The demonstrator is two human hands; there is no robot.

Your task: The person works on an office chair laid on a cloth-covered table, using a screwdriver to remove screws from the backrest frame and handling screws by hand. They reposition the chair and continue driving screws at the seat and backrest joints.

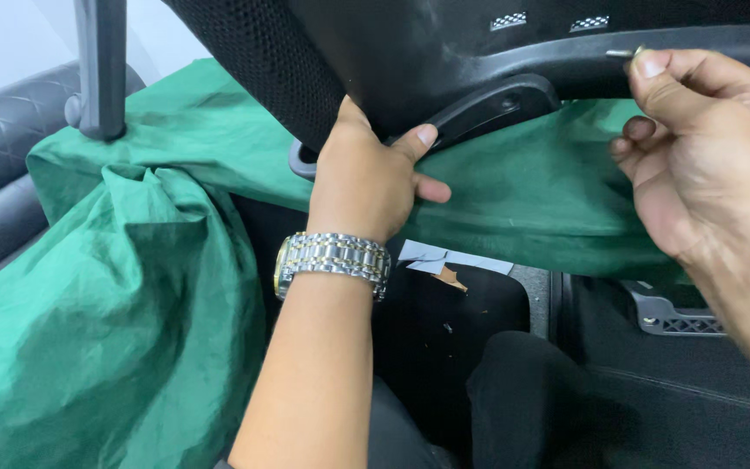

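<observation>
left hand grips black chair part; right hand pinches small metal piece, maybe screw.

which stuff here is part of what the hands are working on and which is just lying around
In hand:
- left hand gripping the black chair part
- right hand pinching a small metal screw
- black plastic bracket

Lying about:
- green cloth
- paper scraps
- black quilted seat
- grey pole
</observation>
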